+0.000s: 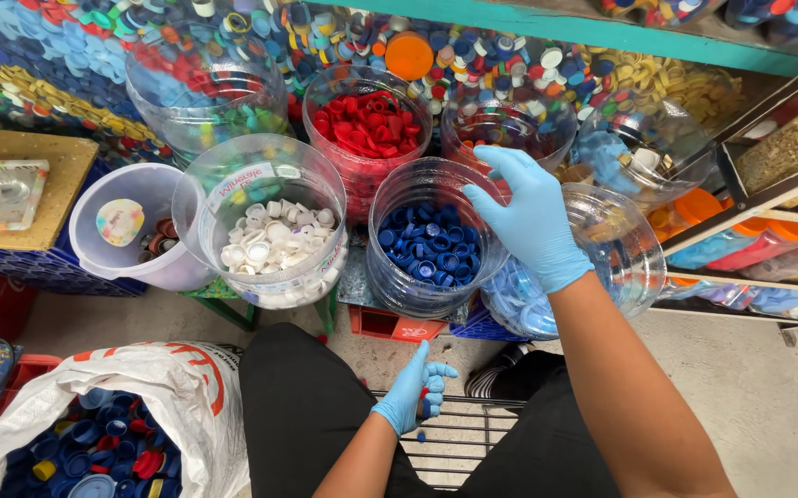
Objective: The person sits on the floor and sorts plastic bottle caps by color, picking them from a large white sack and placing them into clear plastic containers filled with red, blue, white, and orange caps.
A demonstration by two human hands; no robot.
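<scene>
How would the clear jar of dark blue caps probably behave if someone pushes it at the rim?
The clear jar of blue caps looks thin-walled and only partly filled, so it is probably light and may flex. It stands tall and narrow, so a push at the rim could tip it. Neighbouring jars, like the jar of white caps, crowd it and might stop a slide.

Even, bright, diffuse light from above; shadows soft, faint under the clear plastic jars [260,217]; small glare patches on jar rims; focus sharp centrally; wide-angle bending at edges; white sack [164,392] at lower left slightly soft; colours saturated.
</scene>
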